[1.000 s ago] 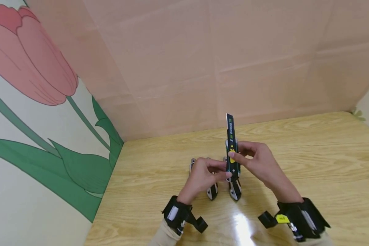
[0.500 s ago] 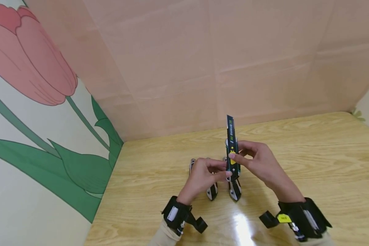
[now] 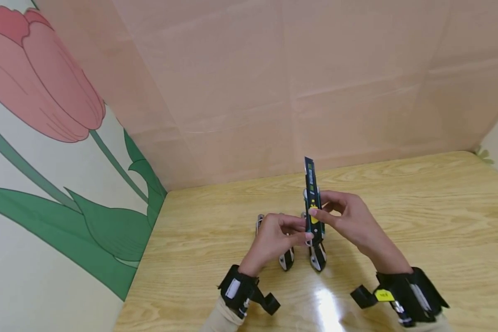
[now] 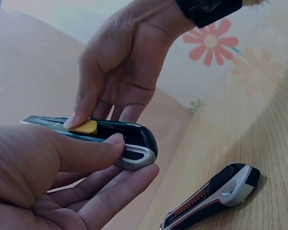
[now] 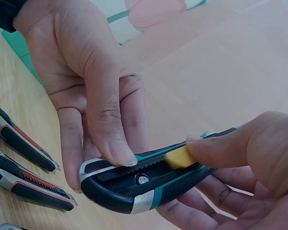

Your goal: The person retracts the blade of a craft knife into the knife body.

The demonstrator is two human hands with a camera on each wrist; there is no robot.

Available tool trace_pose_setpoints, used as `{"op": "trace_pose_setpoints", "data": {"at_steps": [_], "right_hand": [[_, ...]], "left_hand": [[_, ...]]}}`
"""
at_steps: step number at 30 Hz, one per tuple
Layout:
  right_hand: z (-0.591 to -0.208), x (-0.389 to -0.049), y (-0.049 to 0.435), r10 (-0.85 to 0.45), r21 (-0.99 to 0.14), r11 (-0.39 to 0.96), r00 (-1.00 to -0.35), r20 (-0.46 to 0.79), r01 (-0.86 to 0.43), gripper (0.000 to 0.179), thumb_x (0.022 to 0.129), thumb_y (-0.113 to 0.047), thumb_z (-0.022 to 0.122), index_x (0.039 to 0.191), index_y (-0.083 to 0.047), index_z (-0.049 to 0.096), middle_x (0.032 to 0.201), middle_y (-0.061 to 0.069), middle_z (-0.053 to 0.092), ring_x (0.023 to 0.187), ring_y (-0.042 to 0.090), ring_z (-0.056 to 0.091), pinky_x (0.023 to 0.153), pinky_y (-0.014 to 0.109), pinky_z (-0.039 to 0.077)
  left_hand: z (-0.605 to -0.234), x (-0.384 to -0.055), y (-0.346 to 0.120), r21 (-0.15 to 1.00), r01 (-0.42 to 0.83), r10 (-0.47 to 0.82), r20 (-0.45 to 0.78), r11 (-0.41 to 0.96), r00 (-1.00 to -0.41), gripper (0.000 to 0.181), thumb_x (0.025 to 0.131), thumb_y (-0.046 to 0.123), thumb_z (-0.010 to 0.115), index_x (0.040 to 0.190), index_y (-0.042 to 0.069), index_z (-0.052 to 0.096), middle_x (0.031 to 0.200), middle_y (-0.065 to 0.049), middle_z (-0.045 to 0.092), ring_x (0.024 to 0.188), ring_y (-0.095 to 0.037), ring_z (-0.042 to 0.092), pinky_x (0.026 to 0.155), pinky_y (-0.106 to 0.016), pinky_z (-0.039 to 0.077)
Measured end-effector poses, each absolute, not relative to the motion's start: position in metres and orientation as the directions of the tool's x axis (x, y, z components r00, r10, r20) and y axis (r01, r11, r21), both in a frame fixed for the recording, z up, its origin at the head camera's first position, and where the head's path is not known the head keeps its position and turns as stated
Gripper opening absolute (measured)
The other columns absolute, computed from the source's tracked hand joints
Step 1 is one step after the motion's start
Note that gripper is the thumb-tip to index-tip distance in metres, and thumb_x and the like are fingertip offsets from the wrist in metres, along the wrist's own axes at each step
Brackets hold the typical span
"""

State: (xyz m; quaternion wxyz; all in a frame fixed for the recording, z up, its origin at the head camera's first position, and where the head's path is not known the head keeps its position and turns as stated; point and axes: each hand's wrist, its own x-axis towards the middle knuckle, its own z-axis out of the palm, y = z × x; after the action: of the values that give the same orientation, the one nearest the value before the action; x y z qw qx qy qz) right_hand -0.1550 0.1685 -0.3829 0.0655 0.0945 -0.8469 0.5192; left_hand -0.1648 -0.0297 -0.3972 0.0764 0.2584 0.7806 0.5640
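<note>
A black and teal utility knife (image 3: pixel 311 184) with a yellow slider (image 5: pixel 179 158) is held upright between both hands, its dark lettered blade standing out of the top. My left hand (image 3: pixel 271 240) pinches the lower, rounded end between thumb and fingers. Higher up, my right hand (image 3: pixel 350 216) grips the body, and its thumb (image 5: pixel 221 148) presses on the yellow slider. The slider's toothed track shows in the right wrist view. Below the hands, a black and silver utility knife (image 3: pixel 317 258) lies on the wooden table (image 3: pixel 398 221).
Left of that one lie two more utility knives, one at centre (image 3: pixel 287 260) and another (image 3: pixel 259 222) partly hidden behind my left hand. In the right wrist view, knives with orange trim (image 5: pixel 31 184) show at the left. A pinkish sheet (image 3: pixel 232 92) covers the wall behind the table.
The yellow slider and the right thumb on it have shifted slightly down the knife body, and the blade tip stands a little lower. The left hand stays in place.
</note>
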Motion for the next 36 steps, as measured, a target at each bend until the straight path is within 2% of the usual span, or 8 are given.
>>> {"op": "trace_pose_setpoints", "data": {"at_steps": [3, 12, 22, 27, 31, 36], "right_hand": [[-0.383, -0.155, 0.168, -0.097, -0.864, 0.448, -0.973, 0.209, -0.230, 0.029, 0.090, -0.029, 0.070, 0.113, -0.012, 0.064, 0.102, 0.007, 0.065, 0.088, 0.026, 0.058, 0.063, 0.035, 0.047], [-0.383, -0.156, 0.168, -0.117, -0.865, 0.443, -0.971, 0.206, -0.237, 0.030, 0.089, -0.028, 0.070, 0.114, -0.013, 0.064, 0.103, 0.006, 0.064, 0.088, 0.026, 0.058, 0.063, 0.035, 0.048], [-0.384, -0.157, 0.167, -0.122, -0.863, 0.443, -0.970, 0.210, -0.243, 0.031, 0.088, -0.029, 0.071, 0.114, -0.014, 0.066, 0.104, 0.006, 0.065, 0.089, 0.026, 0.057, 0.059, 0.034, 0.049], [-0.384, -0.157, 0.167, -0.117, -0.858, 0.457, -0.972, 0.205, -0.236, 0.030, 0.089, -0.031, 0.070, 0.113, -0.014, 0.065, 0.104, 0.005, 0.066, 0.089, 0.025, 0.059, 0.066, 0.036, 0.050], [-0.383, -0.157, 0.169, -0.129, -0.877, 0.443, -0.981, 0.141, -0.185, 0.036, 0.092, -0.037, 0.065, 0.117, -0.011, 0.063, 0.107, 0.008, 0.067, 0.091, 0.025, 0.062, 0.073, 0.040, 0.054], [-0.381, -0.157, 0.171, -0.124, -0.926, 0.372, -0.992, 0.023, -0.068, 0.053, 0.095, -0.049, 0.055, 0.123, -0.004, 0.060, 0.112, 0.016, 0.066, 0.095, 0.026, 0.064, 0.076, 0.039, 0.058]], "left_hand": [[-0.391, -0.161, -0.029, 0.915, 0.322, 0.482, 0.174, 0.242, -0.859, 0.023, 0.083, 0.007, 0.075, 0.104, 0.000, 0.072, 0.089, -0.014, 0.073, 0.071, -0.017, 0.069, 0.062, -0.019, 0.055], [-0.417, -0.176, -0.032, 0.917, 0.325, 0.495, 0.177, 0.231, -0.851, 0.023, 0.082, 0.021, 0.078, 0.103, 0.013, 0.074, 0.086, 0.003, 0.072, 0.071, -0.008, 0.067, 0.063, -0.023, 0.056], [-0.418, -0.175, -0.032, 0.911, 0.342, 0.494, 0.194, 0.231, -0.848, 0.026, 0.082, 0.025, 0.078, 0.104, 0.012, 0.074, 0.089, 0.001, 0.071, 0.073, -0.009, 0.067, 0.065, -0.022, 0.056], [-0.418, -0.176, -0.033, 0.903, 0.358, 0.494, 0.205, 0.237, -0.845, 0.022, 0.083, 0.023, 0.077, 0.103, 0.013, 0.074, 0.088, 0.003, 0.072, 0.071, -0.007, 0.067, 0.063, -0.022, 0.056], [-0.418, -0.176, -0.032, 0.898, 0.362, 0.501, 0.201, 0.249, -0.842, 0.021, 0.083, 0.021, 0.076, 0.102, 0.014, 0.074, 0.085, 0.006, 0.071, 0.069, -0.006, 0.067, 0.060, -0.022, 0.056], [-0.418, -0.176, -0.029, 0.896, 0.359, 0.498, 0.194, 0.261, -0.845, 0.021, 0.084, 0.021, 0.076, 0.103, 0.015, 0.074, 0.086, 0.008, 0.071, 0.071, -0.007, 0.066, 0.060, -0.022, 0.056]]}}
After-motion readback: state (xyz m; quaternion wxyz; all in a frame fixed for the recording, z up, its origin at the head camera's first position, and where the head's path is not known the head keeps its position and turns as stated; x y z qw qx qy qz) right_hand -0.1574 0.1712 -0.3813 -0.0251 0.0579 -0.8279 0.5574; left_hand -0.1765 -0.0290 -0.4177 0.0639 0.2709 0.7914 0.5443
